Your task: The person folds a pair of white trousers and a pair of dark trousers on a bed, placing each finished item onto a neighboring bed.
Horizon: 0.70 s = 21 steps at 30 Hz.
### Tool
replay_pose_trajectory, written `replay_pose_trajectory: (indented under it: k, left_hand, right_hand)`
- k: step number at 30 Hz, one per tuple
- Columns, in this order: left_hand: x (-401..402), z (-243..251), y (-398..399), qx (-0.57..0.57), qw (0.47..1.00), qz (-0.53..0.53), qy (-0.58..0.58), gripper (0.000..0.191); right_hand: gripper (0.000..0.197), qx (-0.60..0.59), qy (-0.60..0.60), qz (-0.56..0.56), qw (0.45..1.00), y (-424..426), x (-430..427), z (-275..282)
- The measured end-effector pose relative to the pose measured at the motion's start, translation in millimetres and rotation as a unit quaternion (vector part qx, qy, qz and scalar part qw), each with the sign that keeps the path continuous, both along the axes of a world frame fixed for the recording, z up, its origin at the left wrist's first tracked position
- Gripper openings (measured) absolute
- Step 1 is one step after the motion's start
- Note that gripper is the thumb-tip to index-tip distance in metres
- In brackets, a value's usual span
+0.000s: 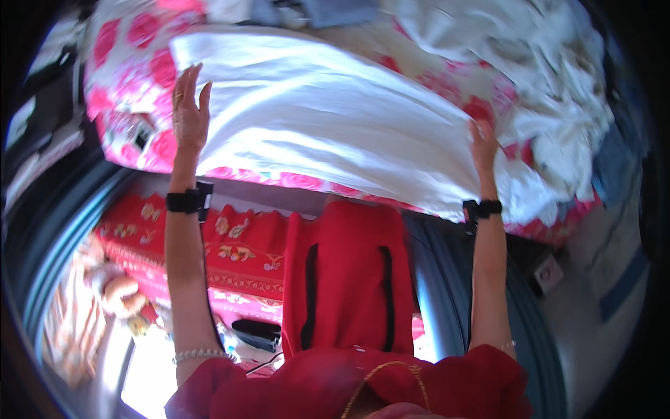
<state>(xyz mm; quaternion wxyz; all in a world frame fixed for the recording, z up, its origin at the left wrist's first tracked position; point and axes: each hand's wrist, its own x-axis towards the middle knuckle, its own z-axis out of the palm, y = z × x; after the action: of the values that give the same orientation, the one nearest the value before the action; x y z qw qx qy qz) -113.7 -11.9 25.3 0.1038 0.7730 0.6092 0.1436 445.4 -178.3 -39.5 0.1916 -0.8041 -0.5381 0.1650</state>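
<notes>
A white cloth (pixel 324 115) lies spread over a bed sheet with pink roses (pixel 141 78), long creases running across it. At the cloth's left edge is my left hand (pixel 191 112), fingers stretched out and thumb apart, with nothing seen in it. My right hand (pixel 484 141) is at the cloth's right end with its fingers bent. Blur there hides whether it pinches the edge or only rests against it. Both wrists carry black straps with small devices.
Rumpled white cloth (pixel 555 120) is heaped at the right of the bed. Blue-grey fabric (pixel 340 11) lies at the far edge. A small dark object (pixel 141 137) sits on the sheet at left. Behind me are a red patterned cover (pixel 241 251) and a black item (pixel 256 335).
</notes>
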Motion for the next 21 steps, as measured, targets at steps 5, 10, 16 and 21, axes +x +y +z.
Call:
replay_pose_trajectory:
  k: [5, 10, 16, 21]
  left_hand:
    - [24.5, -73.5, 14.2, -0.040, 0.982, -0.050, 0.176, 0.065]
    - [41.8, -71.5, 7.4, -0.074, 0.983, -0.033, 0.162, 0.063]
    - [65.2, -59.4, -8.3, -0.053, 0.988, 0.031, 0.143, 0.060]
    - [229.6, -47.6, -95.2, -0.064, 0.986, -0.153, 0.014, 0.051]
  right_hand:
    - [0.020, 0.019, -0.113, 0.007, 0.993, -6.7, -7.9, -3.5]
    - [0.026, 0.048, -0.149, -0.021, 0.987, -41.7, 3.4, 42.7]
    - [0.033, 0.083, -0.067, -0.262, 0.959, -135.1, 75.2, 70.9]
    - [0.048, 0.015, -0.181, -0.325, 0.928, -233.1, 179.4, 70.0]
